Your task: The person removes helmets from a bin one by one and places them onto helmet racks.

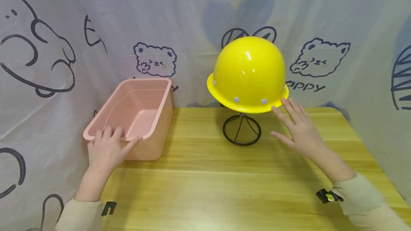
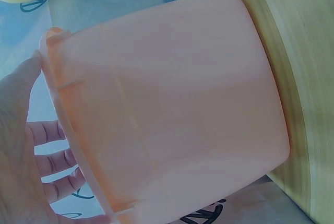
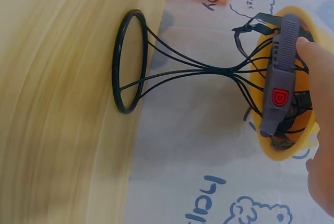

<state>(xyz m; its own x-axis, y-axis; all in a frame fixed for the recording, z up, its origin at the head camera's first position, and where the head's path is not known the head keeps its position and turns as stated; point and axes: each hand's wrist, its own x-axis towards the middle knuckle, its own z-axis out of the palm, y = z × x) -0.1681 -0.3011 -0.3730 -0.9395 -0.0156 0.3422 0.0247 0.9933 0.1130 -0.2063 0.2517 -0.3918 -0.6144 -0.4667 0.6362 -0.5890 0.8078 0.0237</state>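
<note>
A pink plastic bin [image 1: 160,129] stands at the left of the table, its open top facing up. My left hand [image 1: 106,152] grips its near rim, the fingers hooked over the edge and the thumb along the rim. A yellow hard hat [image 1: 250,74] sits upright on a black wire stand [image 3: 130,62]. Beside the brim's right side is my right hand [image 1: 303,131], fingers spread and fairly straight, fingertips at or very near the edge; contact cannot be told. Under the hat, the right wrist view shows a grey headband adjuster [image 3: 282,72] with a red label.
Light wood planks form the table [image 1: 199,195]. A pale curtain [image 1: 186,17] printed with bear drawings hangs behind it and along both sides. The bin's far end and the hat stand close to the back curtain.
</note>
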